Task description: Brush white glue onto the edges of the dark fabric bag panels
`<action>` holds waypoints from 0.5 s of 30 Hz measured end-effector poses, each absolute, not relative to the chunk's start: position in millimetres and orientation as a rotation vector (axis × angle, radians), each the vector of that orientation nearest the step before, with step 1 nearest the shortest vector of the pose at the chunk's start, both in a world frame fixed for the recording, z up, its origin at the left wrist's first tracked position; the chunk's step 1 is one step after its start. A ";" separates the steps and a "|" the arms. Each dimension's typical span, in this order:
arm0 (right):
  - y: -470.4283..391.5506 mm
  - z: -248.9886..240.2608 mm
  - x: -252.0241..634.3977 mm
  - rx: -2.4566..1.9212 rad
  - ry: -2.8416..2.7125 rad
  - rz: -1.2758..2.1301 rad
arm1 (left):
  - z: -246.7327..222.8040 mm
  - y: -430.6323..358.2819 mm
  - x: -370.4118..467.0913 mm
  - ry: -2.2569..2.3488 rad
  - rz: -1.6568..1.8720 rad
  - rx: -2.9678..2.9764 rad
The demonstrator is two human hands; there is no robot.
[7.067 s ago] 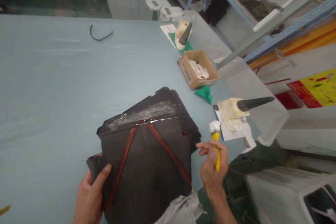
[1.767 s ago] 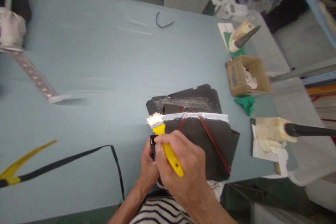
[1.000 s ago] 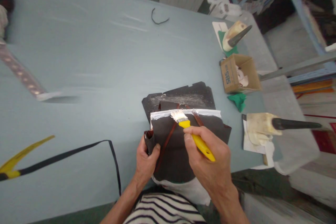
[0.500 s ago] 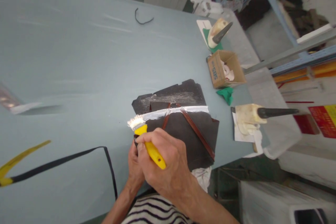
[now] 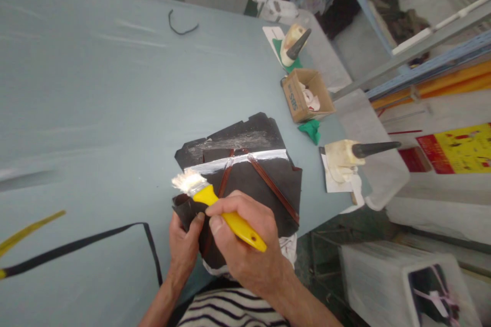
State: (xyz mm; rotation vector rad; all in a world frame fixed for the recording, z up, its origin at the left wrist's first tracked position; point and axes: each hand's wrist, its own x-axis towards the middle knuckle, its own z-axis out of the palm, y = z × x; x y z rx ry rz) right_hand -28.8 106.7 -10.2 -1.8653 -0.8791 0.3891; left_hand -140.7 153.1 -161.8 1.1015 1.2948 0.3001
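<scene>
A yellow-handled brush [image 5: 245, 230] is gripped in my right hand [image 5: 253, 245], its white-coated bristles pointing up and left beside the left end of a white strip. That white strip [image 5: 245, 158] crosses a dark grey panel [image 5: 264, 189] that has reddish-brown bands running diagonally over it. My left hand [image 5: 185, 245] pinches the panel's lower left edge, where a dark flap [image 5: 186, 209] is curled up. Part of the panel is hidden behind my right hand.
On the blue-grey table [image 5: 95, 87], a cardboard box [image 5: 297, 97], green cloth [image 5: 311, 131] and two crusted glue pots [image 5: 341, 158] stand to the right. A black strap [image 5: 76, 245] lies left; a thin cord [image 5: 182, 30] lies further back.
The brush has pulled back a little from the white strip. My left hand has lifted and curled the panel's left corner. The view has shifted, so the surroundings sit further left.
</scene>
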 end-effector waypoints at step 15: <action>9.4 -15.6 18.7 -2.011 -0.898 -0.015 | -153.4 135.2 -150.1 1.380 0.481 1.184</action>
